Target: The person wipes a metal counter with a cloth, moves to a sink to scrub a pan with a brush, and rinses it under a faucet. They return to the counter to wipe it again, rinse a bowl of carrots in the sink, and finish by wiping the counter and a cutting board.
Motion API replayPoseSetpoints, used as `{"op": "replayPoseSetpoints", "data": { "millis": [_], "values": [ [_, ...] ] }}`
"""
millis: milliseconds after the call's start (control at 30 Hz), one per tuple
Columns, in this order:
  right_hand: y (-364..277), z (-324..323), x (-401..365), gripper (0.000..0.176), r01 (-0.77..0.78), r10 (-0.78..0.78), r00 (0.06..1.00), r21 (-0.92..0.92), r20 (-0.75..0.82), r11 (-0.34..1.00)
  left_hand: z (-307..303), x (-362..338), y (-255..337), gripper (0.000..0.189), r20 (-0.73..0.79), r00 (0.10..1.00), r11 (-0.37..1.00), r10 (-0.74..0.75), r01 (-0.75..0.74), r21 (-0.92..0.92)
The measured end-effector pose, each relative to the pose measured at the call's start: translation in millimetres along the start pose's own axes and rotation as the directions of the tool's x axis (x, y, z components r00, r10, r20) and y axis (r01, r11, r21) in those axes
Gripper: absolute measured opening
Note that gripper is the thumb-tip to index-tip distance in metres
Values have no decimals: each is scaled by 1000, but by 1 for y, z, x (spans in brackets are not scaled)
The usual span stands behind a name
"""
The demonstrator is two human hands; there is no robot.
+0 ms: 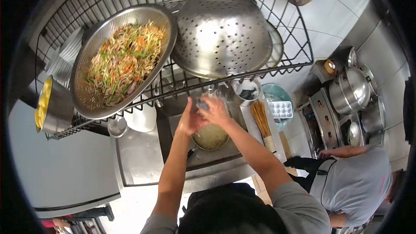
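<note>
Both of my hands are close together over the sink (171,121), under the wire rack. My left hand (190,120) has its fingers stretched upward and its palm turned to the right. My right hand (214,110) is curled and partly blurred, close against the left. A small dark grey lump (202,104) shows between them, too blurred to name. Water seems to splash around the right fingers. Below the hands, a round pan (211,138) with cloudy liquid rests in the sink, its dark handle pointing to the lower left.
Above, the wire rack (277,67) bears a colander (80,78) of noodles with vegetables and an upturned colander (223,30). A stick brush (260,119) and a metal pot (255,86) stand right of the sink. A co-worker (355,186) in grey stands at right.
</note>
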State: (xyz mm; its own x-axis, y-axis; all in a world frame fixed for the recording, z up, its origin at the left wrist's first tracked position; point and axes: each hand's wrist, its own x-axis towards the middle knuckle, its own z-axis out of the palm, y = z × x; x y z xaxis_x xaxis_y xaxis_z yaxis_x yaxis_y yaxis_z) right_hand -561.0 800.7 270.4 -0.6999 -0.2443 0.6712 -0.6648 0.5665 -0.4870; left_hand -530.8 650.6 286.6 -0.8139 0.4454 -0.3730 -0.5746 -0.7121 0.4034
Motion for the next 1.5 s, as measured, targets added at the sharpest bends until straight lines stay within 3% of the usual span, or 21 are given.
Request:
{"op": "replayPoseSetpoints", "data": {
  "millis": [67,200,267,300,400,467,500,633,700,733,800,867,933,967,1000,1033,1200,1267,1333,1367,1500],
  "values": [
    [-22,-14,1,28,1,-22,989,140,146,990,2,27,-8,56,47,998,999,46,-45,-21],
    [-26,8,-7,31,-318,342,929,164,-145,934,0,70,-32,32,-143,874,886,464,-457,83],
    [-22,12,-4,27,-442,875,480,878,60,182,26,59,-29,27,-281,763,813,582,-544,206],
    [-18,11,-4,27,-449,877,477,875,62,182,36,53,-27,28,-210,760,778,615,-540,321],
    [9,12,-13,35,-226,812,417,912,408,-342,60,36,-27,25,-32,716,676,697,-643,360],
    [43,21,-33,37,-427,338,592,640,732,-638,69,21,-8,22,89,843,608,530,-451,654],
    [21,2,-15,40,-495,317,459,536,830,-684,72,21,-2,26,122,896,523,426,-355,775],
    [51,22,-17,40,-769,294,326,433,898,-470,17,72,-7,31,499,627,20,598,-634,773],
    [46,38,-29,47,-665,587,555,738,589,-111,35,54,1,40,-65,870,855,489,-463,233],
    [26,37,-29,47,-666,578,566,739,588,-100,37,55,-1,40,-57,863,848,502,-478,229],
    [-32,33,-27,46,-149,707,633,946,316,-289,31,62,-10,44,-421,671,710,611,-699,-83],
    [-48,47,-54,47,-203,758,599,965,258,-168,21,58,-23,47,-419,593,647,688,-762,-16],
    [-58,41,-45,47,-256,806,562,966,187,-46,34,40,-34,45,-381,452,591,807,-634,499],
    [-63,24,-33,43,-262,792,432,901,431,-347,32,30,-44,45,-379,449,588,809,-635,501],
    [-63,7,-24,39,-224,697,300,758,651,-612,30,23,-58,42,-58,341,261,938,-591,763],
    [9,45,-60,34,-172,279,788,631,549,-756,29,19,-67,40,298,270,-135,916,-491,860],
    [-38,-20,15,24,-342,5,628,282,778,-897,74,-28,-60,33,831,126,-627,541,-599,499],
    [-49,-44,36,18,-631,-190,548,253,815,-733,83,-41,-55,31,912,75,-709,403,-605,363],
    [-51,-57,51,15,-725,-208,489,262,847,-636,85,-49,-53,28,970,225,-731,89,-646,217],
    [-53,-65,58,14,-841,-240,360,203,901,-501,87,-48,-54,24,989,132,-749,67,-649,138],
    [-62,-72,65,17,-993,-139,94,82,986,-89,78,-46,-71,25,957,248,-704,-151,-706,72]
  ]
}}
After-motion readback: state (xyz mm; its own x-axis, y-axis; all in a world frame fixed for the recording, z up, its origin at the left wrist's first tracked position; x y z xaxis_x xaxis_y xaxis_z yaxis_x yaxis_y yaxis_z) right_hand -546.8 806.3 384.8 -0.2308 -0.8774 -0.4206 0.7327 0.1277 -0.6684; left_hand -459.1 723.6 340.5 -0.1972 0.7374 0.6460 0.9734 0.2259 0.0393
